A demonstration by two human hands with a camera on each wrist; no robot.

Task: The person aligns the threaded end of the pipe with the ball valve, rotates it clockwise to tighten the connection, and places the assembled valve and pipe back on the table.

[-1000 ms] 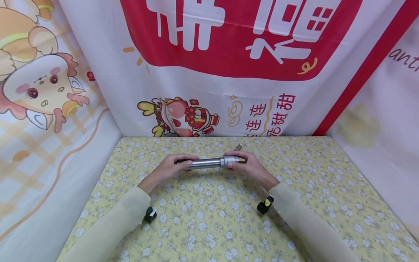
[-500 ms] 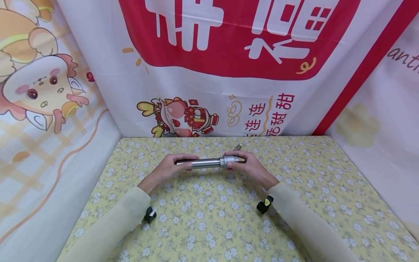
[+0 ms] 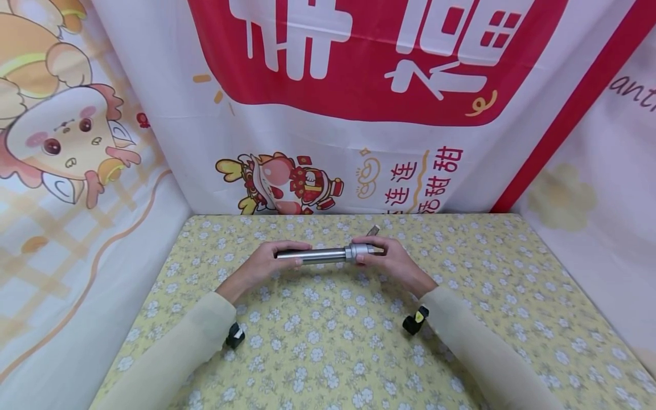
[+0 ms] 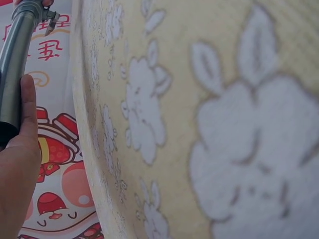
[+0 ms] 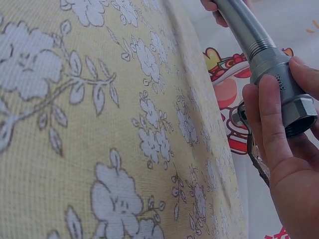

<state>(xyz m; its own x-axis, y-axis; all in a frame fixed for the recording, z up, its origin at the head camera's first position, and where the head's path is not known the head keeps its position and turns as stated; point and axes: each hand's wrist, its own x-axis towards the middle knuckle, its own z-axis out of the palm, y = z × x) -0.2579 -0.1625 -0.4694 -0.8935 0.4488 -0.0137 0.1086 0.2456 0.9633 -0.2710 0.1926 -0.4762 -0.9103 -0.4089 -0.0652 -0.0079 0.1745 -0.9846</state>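
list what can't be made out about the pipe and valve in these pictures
- Head view: the left end of the pipe, covered by the left hand.
- Head view: where the lever joins the valve, hidden by the right hand.
- Left wrist view: the rest of the valve, cut off by the top edge.
- Right wrist view: the stamped marking, too small to read surely.

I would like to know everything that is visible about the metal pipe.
The pipe is straight, smooth, silver-grey and shiny, apparently metal. Its right end, with thread showing, meets a valve-like fitting; the other end looks dark. Held crosswise, off the flowered table, it sits in the left-hand grip.
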